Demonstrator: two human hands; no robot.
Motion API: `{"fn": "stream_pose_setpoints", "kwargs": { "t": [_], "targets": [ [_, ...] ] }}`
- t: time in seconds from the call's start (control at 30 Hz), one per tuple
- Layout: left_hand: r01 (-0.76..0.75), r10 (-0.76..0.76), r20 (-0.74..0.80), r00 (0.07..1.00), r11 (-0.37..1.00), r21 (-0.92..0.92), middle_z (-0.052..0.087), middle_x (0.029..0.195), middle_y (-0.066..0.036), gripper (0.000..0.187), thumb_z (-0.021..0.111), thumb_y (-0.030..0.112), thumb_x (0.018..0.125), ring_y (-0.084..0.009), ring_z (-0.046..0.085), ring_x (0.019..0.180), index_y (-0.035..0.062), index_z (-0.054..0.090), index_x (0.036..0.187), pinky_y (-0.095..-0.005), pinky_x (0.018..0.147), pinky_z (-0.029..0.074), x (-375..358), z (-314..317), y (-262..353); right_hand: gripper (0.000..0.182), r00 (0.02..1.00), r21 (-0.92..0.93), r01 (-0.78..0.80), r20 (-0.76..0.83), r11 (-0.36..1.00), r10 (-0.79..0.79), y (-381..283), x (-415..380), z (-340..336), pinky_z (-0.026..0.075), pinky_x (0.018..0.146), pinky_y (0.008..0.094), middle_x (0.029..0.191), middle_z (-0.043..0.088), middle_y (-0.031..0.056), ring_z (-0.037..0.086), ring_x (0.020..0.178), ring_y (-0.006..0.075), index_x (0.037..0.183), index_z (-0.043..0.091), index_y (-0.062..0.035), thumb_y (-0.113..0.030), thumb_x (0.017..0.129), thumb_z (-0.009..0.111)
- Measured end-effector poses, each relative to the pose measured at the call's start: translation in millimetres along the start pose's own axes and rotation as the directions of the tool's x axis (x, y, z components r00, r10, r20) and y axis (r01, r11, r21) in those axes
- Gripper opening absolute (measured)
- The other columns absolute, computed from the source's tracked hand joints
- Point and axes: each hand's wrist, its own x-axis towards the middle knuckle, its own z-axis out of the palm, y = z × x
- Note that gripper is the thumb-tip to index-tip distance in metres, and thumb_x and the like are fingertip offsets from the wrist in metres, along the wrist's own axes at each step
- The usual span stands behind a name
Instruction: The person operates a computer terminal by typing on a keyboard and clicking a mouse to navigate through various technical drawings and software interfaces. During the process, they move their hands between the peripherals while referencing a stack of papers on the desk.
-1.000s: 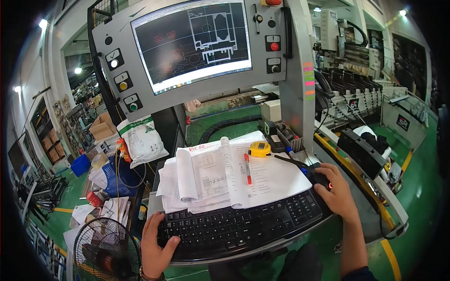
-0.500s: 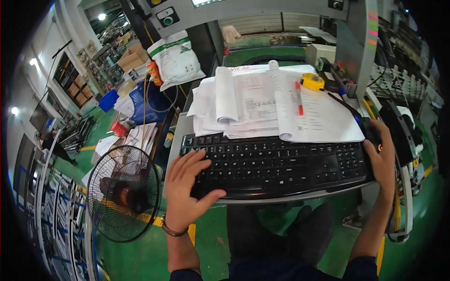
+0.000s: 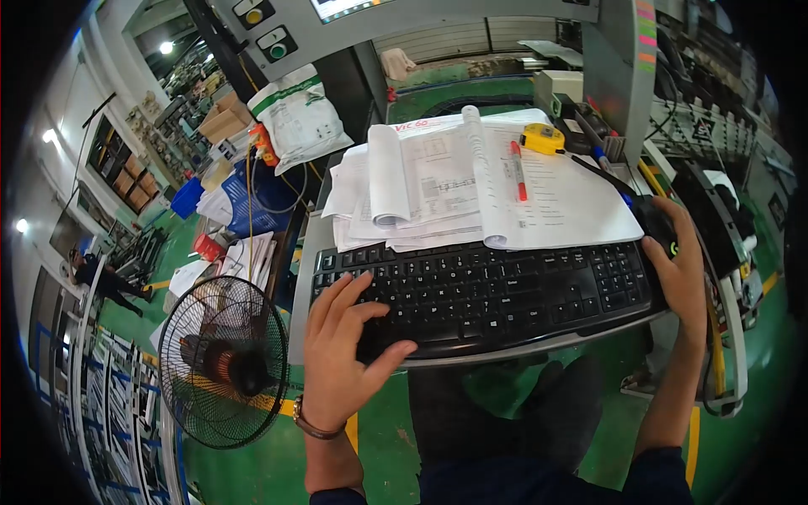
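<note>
My left hand (image 3: 343,353) rests over the left end of a black keyboard (image 3: 522,296), fingers spread on or just above the keys and thumb out to the side. My right hand (image 3: 686,273) is curled around a dark computer mouse (image 3: 658,225) at the keyboard's right end. My fingers and palm partly hide the mouse, and a small glow shows on its side. Behind the keyboard lie stacked printed papers (image 3: 438,177) with curled sheets. On them are a red marker (image 3: 518,171) and a yellow tape measure (image 3: 543,138).
A black wire fan (image 3: 223,362) stands left of the desk. Beyond it are a white bag (image 3: 300,118), a blue basket (image 3: 257,198) and loose papers. A grey panel with a screen (image 3: 349,7) hangs above. At far left, a person (image 3: 105,273) stands near metal racks.
My view has shifted, so the desk items sit further left and more of the screen shows. My left hand stays by the keyboard's left keys; my right remains on the mouse.
</note>
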Motion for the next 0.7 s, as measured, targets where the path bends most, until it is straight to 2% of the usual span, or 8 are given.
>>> {"fn": "stream_pose_setpoints", "kwargs": {
  "t": [0.07, 0.1, 0.23, 0.37, 0.4, 0.47, 0.57, 0.7],
  "targets": [
    [-0.043, 0.045, 0.042, 0.998, 0.999, -0.026, 0.068, 0.159, -0.020, 0.054, 0.099, 0.036, 0.084, -0.0465, 0.058, 0.152, 0.0051, 0.076, 0.123, -0.0575, 0.124, 0.047, 17.7, 8.0, 17.9, 0.060, 1.000, 0.011, -0.010, -0.015, 1.000, 0.010, -2.2, -1.2, 1.2, 0.041, 0.128, 0.0426, 0.156, 0.066, 0.0198, 0.061, 0.147, 0.0340, 0.156, 0.061, -0.0001, -0.006, 0.097, 0.074],
    [-0.084, 0.084, 0.096, 0.992, 0.996, -0.006, 0.065, 0.160, -0.022, 0.062, 0.095, 0.043, 0.089, -0.0474, 0.057, 0.152, 0.0051, 0.075, 0.134, -0.0582, 0.125, 0.045, 22.4, 13.7, 22.0, 0.060, 1.000, 0.011, -0.014, -0.013, 1.000, 0.014, -4.1, -0.6, 0.3, 0.041, 0.128, 0.0426, 0.155, 0.066, 0.0200, 0.062, 0.147, 0.0340, 0.155, 0.061, -0.0002, -0.006, 0.097, 0.075],
    [-0.169, 0.161, 0.153, 0.975, 0.985, 0.041, 0.062, 0.162, -0.022, 0.070, 0.087, 0.053, 0.095, -0.0467, 0.055, 0.153, 0.0060, 0.074, 0.144, -0.0581, 0.127, 0.042, 39.7, 24.3, 37.4, 0.060, 1.000, 0.021, -0.009, -0.013, 1.000, 0.009, -4.0, -1.4, -1.6, 0.044, 0.126, 0.0433, 0.150, 0.067, 0.0198, 0.064, 0.144, 0.0353, 0.153, 0.062, -0.0016, -0.004, 0.094, 0.076],
    [-0.181, 0.178, 0.184, 0.967, 0.983, 0.002, 0.061, 0.164, -0.023, 0.069, 0.087, 0.053, 0.096, -0.0472, 0.054, 0.154, 0.0065, 0.074, 0.146, -0.0590, 0.129, 0.040, 40.7, 18.4, 36.3, 0.060, 0.999, 0.067, 0.004, -0.043, 0.998, -0.001, -3.8, -1.9, -2.1, 0.051, 0.121, 0.0473, 0.149, 0.067, 0.0212, 0.065, 0.142, 0.0414, 0.150, 0.063, -0.0013, -0.009, 0.092, 0.079],
    [-0.183, 0.183, 0.214, 0.960, 0.983, -0.017, 0.059, 0.166, -0.023, 0.066, 0.084, 0.046, 0.098, -0.0472, 0.051, 0.156, 0.0059, 0.071, 0.150, -0.0600, 0.130, 0.037, 40.0, 13.7, 34.4, 0.060, 0.999, 0.051, 0.012, -0.036, 0.999, -0.010, -6.9, -1.5, -4.7, 0.051, 0.120, 0.0479, 0.150, 0.067, 0.0218, 0.065, 0.142, 0.0432, 0.149, 0.064, -0.0010, -0.011, 0.092, 0.079],
    [-0.161, 0.145, 0.208, 0.967, 0.985, 0.063, 0.056, 0.169, -0.023, 0.070, 0.083, 0.039, 0.098, -0.0478, 0.048, 0.158, 0.0050, 0.065, 0.156, -0.0625, 0.132, 0.033, 36.2, 11.5, 25.4, 0.058, 0.998, 0.026, 0.035, -0.044, 0.999, -0.033, -3.5, -1.9, -4.0, 0.051, 0.119, 0.0491, 0.152, 0.066, 0.0223, 0.064, 0.141, 0.0457, 0.147, 0.065, -0.0006, -0.014, 0.093, 0.079],
    [-0.066, 0.039, 0.146, 0.988, 0.980, 0.185, 0.053, 0.171, -0.023, 0.077, 0.082, 0.037, 0.096, -0.0486, 0.046, 0.159, 0.0044, 0.059, 0.161, -0.0643, 0.134, 0.030, 33.4, 4.2, 23.8, 0.057, 0.999, 0.035, -0.036, -0.025, 0.999, 0.037, -11.0, -2.4, -6.4, 0.051, 0.119, 0.0497, 0.155, 0.063, 0.0218, 0.064, 0.141, 0.0450, 0.146, 0.067, 0.0000, -0.017, 0.094, 0.078],
    [-0.014, -0.003, 0.084, 0.996, 0.978, 0.207, 0.054, 0.169, -0.024, 0.078, 0.083, 0.041, 0.096, -0.0499, 0.047, 0.158, 0.0039, 0.059, 0.160, -0.0648, 0.134, 0.029, 29.2, -9.9, 14.4, 0.057, 0.999, 0.031, -0.050, -0.014, 0.998, 0.050, -12.4, -2.9, -6.5, 0.051, 0.118, 0.0498, 0.157, 0.062, 0.0205, 0.064, 0.141, 0.0449, 0.147, 0.066, -0.0004, -0.020, 0.095, 0.079]
  ]
}}
